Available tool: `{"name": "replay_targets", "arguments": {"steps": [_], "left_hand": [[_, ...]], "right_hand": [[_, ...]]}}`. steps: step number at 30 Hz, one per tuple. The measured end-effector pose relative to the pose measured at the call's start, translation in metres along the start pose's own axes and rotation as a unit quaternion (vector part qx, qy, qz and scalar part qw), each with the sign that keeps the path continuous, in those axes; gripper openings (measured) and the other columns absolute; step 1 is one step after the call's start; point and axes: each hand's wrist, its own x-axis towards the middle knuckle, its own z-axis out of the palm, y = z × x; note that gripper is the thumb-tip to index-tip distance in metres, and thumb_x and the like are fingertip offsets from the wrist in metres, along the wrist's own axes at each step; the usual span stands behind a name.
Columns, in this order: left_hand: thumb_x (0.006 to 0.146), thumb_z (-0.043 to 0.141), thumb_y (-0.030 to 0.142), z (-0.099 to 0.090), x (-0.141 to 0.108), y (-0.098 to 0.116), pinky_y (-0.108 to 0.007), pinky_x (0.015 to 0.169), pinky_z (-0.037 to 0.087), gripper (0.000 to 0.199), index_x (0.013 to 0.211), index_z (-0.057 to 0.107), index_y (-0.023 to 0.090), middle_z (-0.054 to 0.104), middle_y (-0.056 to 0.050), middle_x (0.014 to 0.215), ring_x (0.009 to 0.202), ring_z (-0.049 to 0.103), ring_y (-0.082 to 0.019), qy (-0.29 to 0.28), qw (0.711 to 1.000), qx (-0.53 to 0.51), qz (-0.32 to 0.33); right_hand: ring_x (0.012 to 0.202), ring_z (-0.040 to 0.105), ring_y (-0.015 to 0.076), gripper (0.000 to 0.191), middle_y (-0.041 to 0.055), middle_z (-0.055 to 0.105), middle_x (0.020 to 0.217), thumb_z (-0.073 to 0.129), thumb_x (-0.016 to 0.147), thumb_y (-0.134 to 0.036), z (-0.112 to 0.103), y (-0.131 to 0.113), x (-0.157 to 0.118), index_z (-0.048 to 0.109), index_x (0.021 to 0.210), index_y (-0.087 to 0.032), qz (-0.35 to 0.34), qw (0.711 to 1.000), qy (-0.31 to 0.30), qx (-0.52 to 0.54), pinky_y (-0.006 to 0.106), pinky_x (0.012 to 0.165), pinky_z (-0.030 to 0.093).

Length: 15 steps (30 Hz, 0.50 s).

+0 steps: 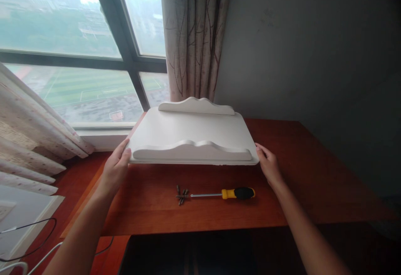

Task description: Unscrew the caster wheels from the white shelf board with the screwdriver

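Observation:
A white board (191, 128) with rounded corners spans the space between my hands. Along its front and back edges run two raised rails with wavy tops, the front rail (192, 151) and the back rail (196, 107). My left hand (116, 164) grips the board's near left corner, thumb on top. At the near right corner, my right hand (267, 162) is closed on the edge. Nearer to me on the table lie a screwdriver (238, 193) with a yellow and black handle and a small pile of screws (181, 195) by its tip.
The reddish-brown wooden table (300, 174) reaches to the grey wall (297, 49) on the right. A window (94, 87) and patterned curtains (194, 36) stand behind and left. Cables (46, 243) hang near a wall socket (4, 211) at lower left.

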Motion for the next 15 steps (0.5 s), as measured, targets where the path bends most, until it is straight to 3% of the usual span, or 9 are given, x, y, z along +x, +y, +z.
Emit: {"name": "replay_targets", "arguments": {"steps": [5,9,12,15], "left_hand": [[0.095,0.044,0.042,0.001,0.001,-0.001,-0.037,0.119,0.032,0.058,0.143,0.049,0.011,0.051,-0.012,0.147,0.136,0.047,-0.028,0.001,1.000,0.020,0.010],[0.093,0.048,0.041,-0.003,-0.004,0.012,-0.040,0.116,0.036,0.054,0.138,0.055,0.012,0.054,-0.013,0.143,0.133,0.050,-0.030,0.027,0.997,0.063,0.037],[0.093,0.049,0.043,-0.010,-0.009,0.025,-0.038,0.110,0.041,0.046,0.127,0.063,0.016,0.061,-0.010,0.134,0.124,0.056,-0.028,0.038,0.985,0.104,0.133],[0.089,0.054,0.053,-0.017,-0.008,0.031,-0.032,0.094,0.050,0.044,0.115,0.069,0.020,0.071,-0.005,0.113,0.101,0.066,-0.025,-0.045,0.977,0.110,0.176]], "right_hand": [[0.113,0.064,0.0285,0.061,0.0156,0.069,0.122,0.050,0.088,-0.060,-0.001,0.000,0.002,0.068,0.123,-0.013,-0.011,1.000,0.002,-0.018,0.041,0.097,0.049],[0.104,0.065,0.0289,0.054,0.0143,0.072,0.111,0.054,0.087,-0.057,-0.008,-0.009,-0.001,0.071,0.118,-0.015,-0.031,0.998,0.007,-0.052,0.041,0.095,0.049],[0.100,0.064,0.0275,0.045,0.0117,0.070,0.107,0.054,0.090,-0.052,-0.013,-0.025,-0.006,0.072,0.116,-0.020,-0.110,0.990,-0.004,-0.083,0.039,0.092,0.049],[0.104,0.062,0.0261,0.035,0.0088,0.069,0.108,0.054,0.092,-0.048,-0.014,-0.041,-0.012,0.072,0.110,-0.024,-0.227,0.966,-0.083,-0.088,0.039,0.093,0.049]]}}
